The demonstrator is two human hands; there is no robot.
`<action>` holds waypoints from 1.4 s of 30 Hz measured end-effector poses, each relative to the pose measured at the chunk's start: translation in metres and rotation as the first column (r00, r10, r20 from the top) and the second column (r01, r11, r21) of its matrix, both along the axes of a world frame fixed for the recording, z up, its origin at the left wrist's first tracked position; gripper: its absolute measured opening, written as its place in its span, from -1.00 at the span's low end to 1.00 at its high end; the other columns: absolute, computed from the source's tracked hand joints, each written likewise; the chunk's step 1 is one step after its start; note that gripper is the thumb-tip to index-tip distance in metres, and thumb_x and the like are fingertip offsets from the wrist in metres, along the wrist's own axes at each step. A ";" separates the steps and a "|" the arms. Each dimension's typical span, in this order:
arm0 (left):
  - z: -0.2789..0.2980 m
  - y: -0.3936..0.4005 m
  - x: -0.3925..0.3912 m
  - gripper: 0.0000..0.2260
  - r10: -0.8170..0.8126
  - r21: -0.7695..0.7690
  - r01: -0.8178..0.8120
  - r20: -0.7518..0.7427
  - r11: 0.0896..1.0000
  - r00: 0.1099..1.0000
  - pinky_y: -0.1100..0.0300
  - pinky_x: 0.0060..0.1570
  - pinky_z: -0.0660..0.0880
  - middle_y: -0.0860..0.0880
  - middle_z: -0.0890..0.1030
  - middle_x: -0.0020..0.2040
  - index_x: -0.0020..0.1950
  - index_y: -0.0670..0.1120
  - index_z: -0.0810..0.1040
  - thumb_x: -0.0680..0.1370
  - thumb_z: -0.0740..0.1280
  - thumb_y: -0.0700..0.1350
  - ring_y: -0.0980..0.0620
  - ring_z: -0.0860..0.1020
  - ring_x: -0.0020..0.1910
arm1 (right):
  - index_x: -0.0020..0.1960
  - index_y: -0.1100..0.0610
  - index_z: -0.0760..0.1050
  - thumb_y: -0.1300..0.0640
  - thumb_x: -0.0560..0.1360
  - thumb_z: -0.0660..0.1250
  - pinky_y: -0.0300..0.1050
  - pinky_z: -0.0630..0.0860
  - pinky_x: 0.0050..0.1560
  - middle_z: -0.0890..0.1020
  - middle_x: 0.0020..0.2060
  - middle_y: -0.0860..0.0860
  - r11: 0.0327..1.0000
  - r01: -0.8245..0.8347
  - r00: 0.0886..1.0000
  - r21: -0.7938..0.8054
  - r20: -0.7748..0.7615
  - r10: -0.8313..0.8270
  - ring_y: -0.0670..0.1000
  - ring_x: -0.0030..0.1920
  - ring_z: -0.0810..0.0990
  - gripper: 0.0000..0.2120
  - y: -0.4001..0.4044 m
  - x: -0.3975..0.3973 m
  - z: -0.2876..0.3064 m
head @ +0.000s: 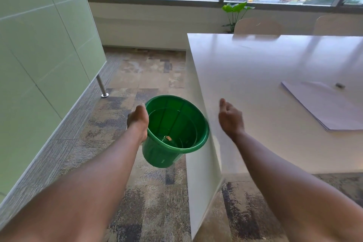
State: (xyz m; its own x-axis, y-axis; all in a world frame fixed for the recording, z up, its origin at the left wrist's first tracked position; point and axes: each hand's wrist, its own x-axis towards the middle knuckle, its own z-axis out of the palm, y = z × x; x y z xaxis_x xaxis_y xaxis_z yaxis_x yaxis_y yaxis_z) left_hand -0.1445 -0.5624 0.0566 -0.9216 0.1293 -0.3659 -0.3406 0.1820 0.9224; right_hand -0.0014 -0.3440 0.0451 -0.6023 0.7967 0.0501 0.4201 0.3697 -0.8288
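Left hand (138,122): yours grips the green bucket (176,124) by its rim.
Right hand (230,117): loose, empty, over the worktop (255,68) edge.
Bucket place: in the air beside the worktop corner, a little water inside.
Progress: probably mid-carry; you have yet to set it down.
Far: paper stack (324,108) on the worktop.

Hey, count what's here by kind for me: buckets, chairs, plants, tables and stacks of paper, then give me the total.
Green bucket: 1
Chairs: 2
Plant: 1
Table: 1
Paper stack: 1
Total: 6
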 end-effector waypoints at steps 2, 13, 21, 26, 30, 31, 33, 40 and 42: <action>0.000 0.000 0.000 -0.60 -0.006 -0.001 0.006 0.001 1.000 1.000 -0.15 0.23 0.56 -0.19 0.62 0.08 0.19 -0.17 0.59 0.57 0.09 0.00 -0.16 0.58 0.10 | 0.26 0.23 0.54 -0.11 0.69 -0.03 0.04 0.32 0.34 0.53 0.31 0.25 0.986 0.083 0.977 0.143 0.186 -0.109 0.25 0.33 0.46 -0.48 0.029 0.019 -0.012; 0.000 0.002 -0.009 -0.55 -0.004 -0.015 0.004 -0.002 1.000 1.000 -0.21 0.22 0.56 -0.24 0.63 0.13 0.17 -0.19 0.62 0.47 0.10 0.00 -0.22 0.60 0.13 | 0.43 0.01 0.44 -0.33 0.62 -0.04 0.07 0.19 0.53 0.40 0.47 0.06 0.948 -0.318 0.911 -0.012 0.275 0.309 0.10 0.51 0.28 -0.39 -0.008 0.006 -0.024; -0.004 0.002 -0.015 -0.63 -0.021 0.002 0.021 0.000 1.000 1.000 -0.14 0.06 0.62 -0.22 0.66 0.07 0.05 -0.11 0.65 0.50 0.11 -0.01 -0.20 0.63 0.07 | 0.03 0.11 0.63 -0.15 0.66 0.14 -0.08 0.53 0.00 0.67 -0.06 0.06 0.961 -0.191 0.966 -0.202 -0.211 0.147 0.06 -0.03 0.64 -0.59 -0.029 -0.015 0.007; -0.008 0.003 -0.020 -0.63 -0.045 0.016 0.045 0.000 0.999 0.999 -0.19 0.06 0.62 -0.24 0.67 0.07 0.05 -0.11 0.65 0.50 0.10 -0.01 -0.22 0.63 0.06 | 0.34 0.21 0.50 -0.12 0.68 0.02 0.00 0.30 0.37 0.49 0.36 0.22 0.996 0.012 0.984 0.092 0.175 -0.028 0.21 0.38 0.41 -0.49 0.037 0.007 -0.017; -0.010 0.004 -0.023 -0.69 -0.048 0.015 0.048 0.002 0.999 0.999 -0.10 -0.02 0.62 -0.23 0.66 0.06 -0.05 -0.08 0.61 0.51 0.10 0.00 -0.21 0.63 0.04 | 0.47 0.32 0.30 -0.20 0.66 -0.11 0.09 0.09 0.54 0.27 0.49 0.32 0.977 -0.077 0.902 0.200 0.432 -0.018 0.23 0.52 0.19 -0.32 0.040 0.007 -0.033; -0.011 0.005 -0.023 -0.71 -0.045 0.014 0.045 0.001 0.999 0.999 -0.07 -0.04 0.61 -0.22 0.65 0.04 -0.10 -0.06 0.59 0.52 0.10 -0.01 -0.21 0.62 0.02 | 0.48 0.31 0.28 -0.23 0.65 -0.13 0.10 0.08 0.54 0.25 0.49 0.31 0.969 -0.138 0.890 0.204 0.455 0.031 0.23 0.52 0.18 -0.30 0.030 0.001 -0.034; -0.013 0.005 -0.025 -0.73 -0.054 0.019 0.054 -0.001 0.998 0.999 -0.09 -0.01 0.61 -0.22 0.63 0.04 -0.13 -0.05 0.57 0.53 0.10 0.00 -0.21 0.60 0.01 | 0.43 0.21 0.38 -0.31 0.62 -0.12 0.13 0.20 0.50 0.37 0.43 0.24 0.953 -0.279 0.903 0.120 0.371 0.218 0.21 0.46 0.29 -0.28 0.003 -0.012 -0.027; -0.017 0.005 -0.029 -0.72 -0.053 0.018 0.053 0.005 0.998 0.999 0.06 -0.21 0.53 -0.17 0.60 -0.04 -0.20 -0.01 0.56 0.56 0.11 0.01 -0.16 0.58 -0.10 | 0.33 0.06 0.53 -0.22 0.65 0.02 -0.26 0.58 -0.07 0.64 0.00 -0.03 0.845 -0.444 0.895 -0.298 -0.187 0.405 -0.04 0.03 0.62 -0.49 -0.060 -0.039 0.010; -0.017 0.005 -0.029 -0.66 -0.049 0.022 0.049 0.007 0.999 0.999 0.04 -0.19 0.54 -0.19 0.61 0.03 -0.04 -0.08 0.64 0.55 0.12 0.03 -0.21 0.61 0.01 | 0.30 0.03 0.57 -0.25 0.64 0.04 0.04 0.59 0.14 0.67 0.08 0.14 0.907 -0.353 0.933 -0.231 -0.159 0.323 0.15 0.13 0.63 -0.48 -0.052 -0.041 0.007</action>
